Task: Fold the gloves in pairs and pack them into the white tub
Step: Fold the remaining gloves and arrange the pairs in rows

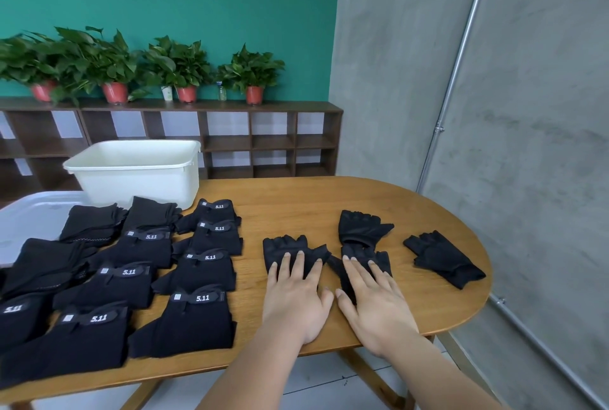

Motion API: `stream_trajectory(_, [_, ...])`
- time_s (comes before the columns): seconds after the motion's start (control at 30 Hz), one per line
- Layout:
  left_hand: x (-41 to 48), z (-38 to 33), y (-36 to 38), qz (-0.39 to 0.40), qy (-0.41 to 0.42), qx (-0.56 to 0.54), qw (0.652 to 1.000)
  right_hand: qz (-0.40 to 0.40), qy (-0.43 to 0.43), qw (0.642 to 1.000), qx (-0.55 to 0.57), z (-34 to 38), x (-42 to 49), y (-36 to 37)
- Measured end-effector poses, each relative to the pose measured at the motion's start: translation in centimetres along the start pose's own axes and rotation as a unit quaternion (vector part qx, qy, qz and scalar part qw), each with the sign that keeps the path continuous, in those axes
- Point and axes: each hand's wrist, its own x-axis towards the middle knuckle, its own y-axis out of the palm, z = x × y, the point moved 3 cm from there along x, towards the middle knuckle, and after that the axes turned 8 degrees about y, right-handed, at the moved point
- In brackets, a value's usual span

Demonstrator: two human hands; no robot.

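In the head view, the white tub [138, 182] stands at the far left part of the wooden table [296, 205], and everything else is placed from it. Just in front of the tub, on the person's side, lie rows of folded black gloves [197, 314] with 5.11 labels, the farthest of them right by its front wall. What the tub holds cannot be seen from this angle. To the right of the tub and nearer the person, the left hand [295, 297] lies flat with straight fingers, pressing on a loose fingerless glove [290, 244] and gripping nothing. Further right from the tub, just beside it, the right hand [372, 301] also lies flat, its straight fingers pressing a second glove [384, 258] without curling round it. A third glove [362, 226] touches that one's far end, and a fourth glove [441, 258] lies farthest right of the tub, apart from the rest. The step in hand looks like smoothing two loose gloves flat before pairing them, and packing seems not yet begun. The next move likely calls for laying one glove squarely on the other with cuffs and finger ends matched, then folding the pair. Carrying it to the tub means reaching left past the folded rows without knocking them out of line.
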Motion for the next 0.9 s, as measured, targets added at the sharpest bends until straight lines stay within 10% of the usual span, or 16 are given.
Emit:
stream_trajectory(0.43, [-4.1,-0.3,-0.1,0.013,0.019,0.020,1.000,0.013,0.026,1.000,-0.005,0.1,-0.9,0.1])
stream_trajectory(0.9, [-5.8,0.0,-1.2,-0.157,-0.010,-0.044,0.987,-0.255,-0.028,0.961,0.106,0.1,-2.6,0.1])
